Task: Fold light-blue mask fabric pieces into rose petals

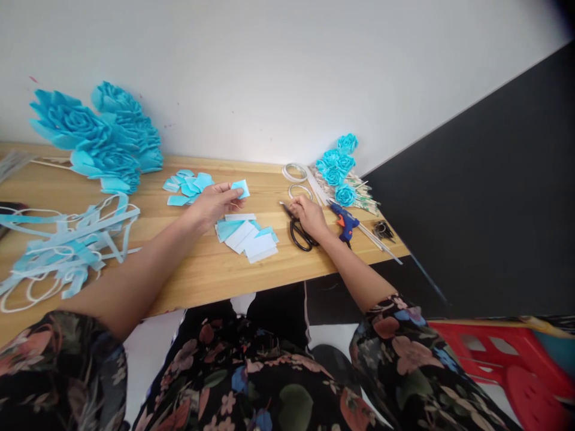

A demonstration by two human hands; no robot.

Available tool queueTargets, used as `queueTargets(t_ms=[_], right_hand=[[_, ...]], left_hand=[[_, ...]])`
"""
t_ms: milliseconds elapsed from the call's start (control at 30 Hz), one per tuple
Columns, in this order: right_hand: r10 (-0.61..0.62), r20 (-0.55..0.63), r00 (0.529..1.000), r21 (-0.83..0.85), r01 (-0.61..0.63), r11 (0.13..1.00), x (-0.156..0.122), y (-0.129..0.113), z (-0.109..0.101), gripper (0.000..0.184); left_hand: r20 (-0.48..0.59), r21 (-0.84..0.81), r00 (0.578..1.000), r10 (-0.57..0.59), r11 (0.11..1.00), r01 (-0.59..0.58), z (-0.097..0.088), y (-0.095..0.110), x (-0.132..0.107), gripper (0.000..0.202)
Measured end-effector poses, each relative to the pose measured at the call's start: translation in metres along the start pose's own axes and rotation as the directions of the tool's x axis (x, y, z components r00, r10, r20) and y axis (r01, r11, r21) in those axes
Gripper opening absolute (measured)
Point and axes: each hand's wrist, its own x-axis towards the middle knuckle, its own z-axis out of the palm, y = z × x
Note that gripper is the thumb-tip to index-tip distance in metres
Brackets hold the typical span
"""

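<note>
By white wall (269, 72), wooden table (197, 272), paper square (241, 188)

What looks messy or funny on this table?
Blue strips on the left lie tangled near the table's front edge. Thin white sticks by the glue gun seem to poke past the corner. Nothing looks spilled or broken. The left hand pinches a blue piece; the right hand touches scissors.

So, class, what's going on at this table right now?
A person sits at a wooden table. The left hand pinches a small blue piece near a stack of paper pieces. The right hand rests on black scissors lying on the table. Blue flowers and a glue gun lie nearby.
</note>
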Motion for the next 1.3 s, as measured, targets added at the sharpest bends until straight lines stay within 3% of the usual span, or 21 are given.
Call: queueTargets(t_ms=[133, 233, 367, 500, 700, 900, 1067, 1300], right_hand=[[0.006, -0.091, 0.996, 0.121, 0.005, 0.993, 0.0, -0.007, -0.005, 0.02], [0.034, -0.136, 0.99, 0.31, 0.01, 0.951, 0.005, -0.022, -0.011, 0.022], [0.037, -0.074, 0.997, 0.518, 0.006, 0.855, 0.016, -0.053, -0.016, 0.027], [0.018, 0.005, 1.0, 0.614, -0.018, 0.789, 0.024, -0.079, -0.013, 0.029], [-0.096, -0.022, 0.995, 0.583, 0.091, 0.808, 0.042, -0.104, -0.005, 0.023], [-0.138, 0.071, 0.988, 0.591, 0.07, 0.803, 0.059, -0.114, 0.002, 0.021], [-0.119, -0.031, 0.992, 0.609, 0.113, 0.785, 0.063, -0.109, 0.002, 0.018], [-0.276, -0.027, 0.961, 0.522, 0.249, 0.816, 0.063, -0.107, 0.009, 0.067]], left_hand=[[0.005, 0.025, 1.0, -0.001, 1.0, 0.001, 0.002, 0.001, -0.002, 0.022], [0.025, 0.069, 1.0, 0.014, 0.997, -0.016, 0.003, 0.004, -0.004, 0.021], [0.043, 0.102, 0.998, 0.046, 0.993, -0.05, 0.002, 0.007, -0.004, 0.022], [0.032, 0.134, 0.996, 0.083, 0.987, -0.087, 0.001, 0.006, -0.001, 0.023], [0.027, 0.182, 0.991, 0.135, 0.974, -0.137, -0.001, 0.008, 0.0, 0.022], [-0.032, 0.227, 0.989, 0.144, 0.965, -0.133, -0.001, 0.012, -0.001, 0.02], [-0.052, 0.243, 0.99, 0.129, 0.963, -0.112, -0.002, 0.012, 0.0, 0.021], [-0.033, 0.258, 0.995, 0.093, 0.963, -0.082, 0.0, 0.012, -0.002, 0.021]])
